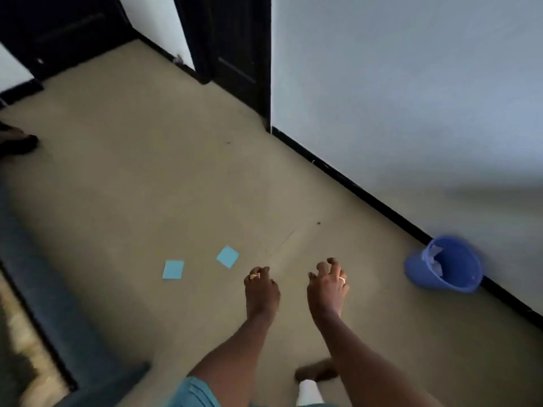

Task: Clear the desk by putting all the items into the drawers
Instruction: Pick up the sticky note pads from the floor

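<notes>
Two light blue square paper notes lie on the beige floor: one note (pixel 173 269) to the left and a second note (pixel 227 256) just right of it. My left hand (pixel 261 292) hangs over the floor a little right of the second note, fingers curled downward and holding nothing. My right hand (pixel 326 284) is beside it, fingers spread and bent like a claw, also holding nothing. Each hand wears a ring. No drawer shows in this view.
A blue plastic bin (pixel 443 264) with crumpled paper inside leans against the white wall at the right. A dark desk edge (pixel 44 289) runs along the left. Dark doors (pixel 235 45) stand at the back. My foot (pixel 317 373) is on the floor below my hands.
</notes>
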